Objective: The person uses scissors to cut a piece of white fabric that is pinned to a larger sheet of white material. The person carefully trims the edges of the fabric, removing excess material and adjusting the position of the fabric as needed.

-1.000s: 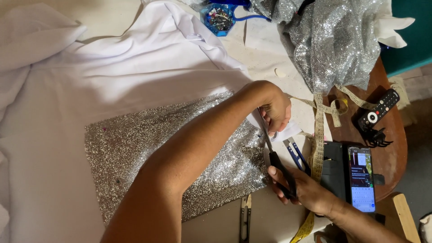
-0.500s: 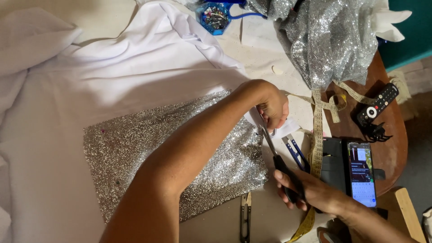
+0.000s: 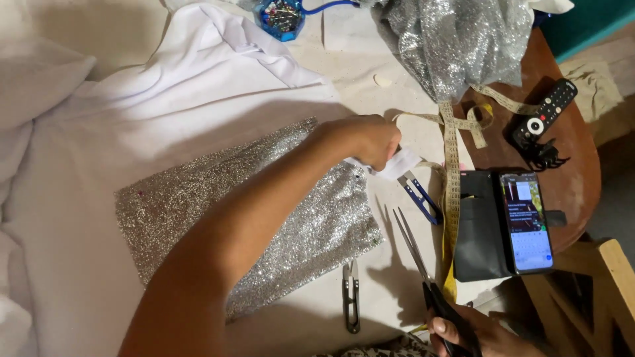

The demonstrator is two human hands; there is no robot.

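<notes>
My left hand reaches across a rectangle of silver glitter fabric and pinches a strip of white fabric at the rectangle's right edge. My right hand, low at the bottom edge, grips the black handles of long scissors. Their blades are slightly parted and point up toward the strip, apart from the glitter fabric. The glitter rectangle lies flat on a white garment spread over the table.
Small thread snips lie below the glitter piece. Blue-handled tweezers and a measuring tape lie right of my left hand. A phone in a black wallet case, a remote control, bunched silver fabric and a blue pin box are nearby.
My right hand has drawn the scissors down and away from the glitter fabric's edge. My left hand now lifts a cut white strip at that edge.
</notes>
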